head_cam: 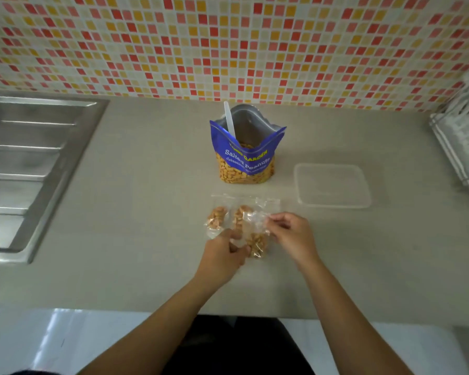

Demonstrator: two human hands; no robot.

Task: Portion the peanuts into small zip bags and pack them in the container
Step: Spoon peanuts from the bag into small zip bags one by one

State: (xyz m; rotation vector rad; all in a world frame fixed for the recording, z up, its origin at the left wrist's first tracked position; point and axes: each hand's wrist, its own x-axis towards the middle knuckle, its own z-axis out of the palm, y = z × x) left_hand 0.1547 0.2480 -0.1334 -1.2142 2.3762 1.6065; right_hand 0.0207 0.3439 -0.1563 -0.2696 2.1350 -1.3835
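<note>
A blue bag of salted peanuts (245,158) stands open on the counter with a white spoon (229,119) stuck in it. In front of it lie two small zip bags with peanuts: one at the left (216,216), one beside it (238,217). A third small zip bag (257,239) with peanuts is between my hands. My left hand (224,253) pinches its lower left side. My right hand (290,231) pinches its top edge. A clear plastic container (333,185) sits to the right of the peanut bag.
A steel sink drainboard (30,169) fills the left of the counter. A wire rack (463,147) with white items stands at the far right. A mosaic tile wall (228,44) runs behind. The counter's front edge is near my body.
</note>
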